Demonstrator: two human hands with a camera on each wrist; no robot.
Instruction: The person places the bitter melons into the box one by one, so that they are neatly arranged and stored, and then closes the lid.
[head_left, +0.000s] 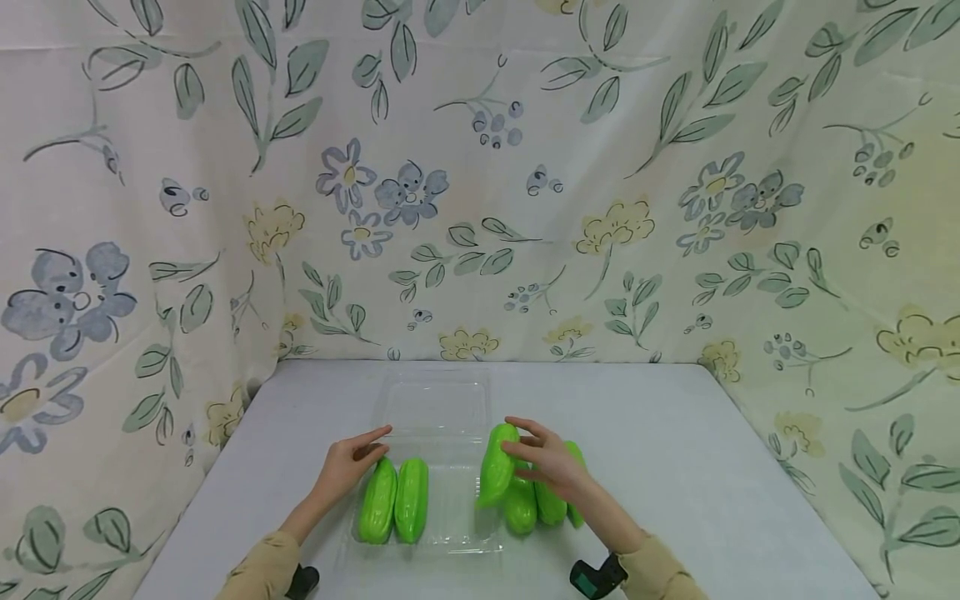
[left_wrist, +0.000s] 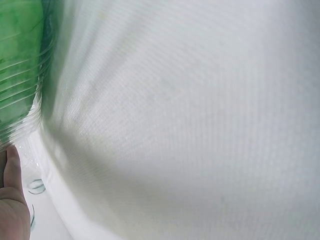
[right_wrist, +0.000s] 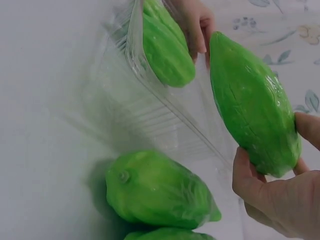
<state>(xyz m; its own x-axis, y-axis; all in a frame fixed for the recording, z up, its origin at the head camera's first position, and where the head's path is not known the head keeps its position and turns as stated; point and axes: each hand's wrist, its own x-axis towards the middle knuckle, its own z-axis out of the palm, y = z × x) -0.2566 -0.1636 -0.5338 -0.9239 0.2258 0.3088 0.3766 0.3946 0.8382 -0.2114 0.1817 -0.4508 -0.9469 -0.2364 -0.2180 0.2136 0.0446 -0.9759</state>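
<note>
A clear plastic clamshell box (head_left: 457, 508) lies with its lid (head_left: 435, 400) folded back. Two glossy green gourds (head_left: 411, 500) lie side by side in its left half. My right hand (head_left: 551, 458) holds another green gourd (right_wrist: 252, 102) tilted above the box's right edge, thumb and fingertips around one end. Below and right of that hand, several more gourds (head_left: 520, 507) lie on the table, partly hidden by it. My left hand (head_left: 348, 465) is at the box's back left corner, fingers extended near the leftmost gourd's tip. In the left wrist view, its finger (left_wrist: 13, 167) meets the ribbed plastic wall.
A white-covered table (head_left: 652, 433) bears everything. A flower-printed curtain (head_left: 480, 208) hangs behind it and along both sides. Dark wrist devices (head_left: 597, 577) sit at both sleeves near the front edge.
</note>
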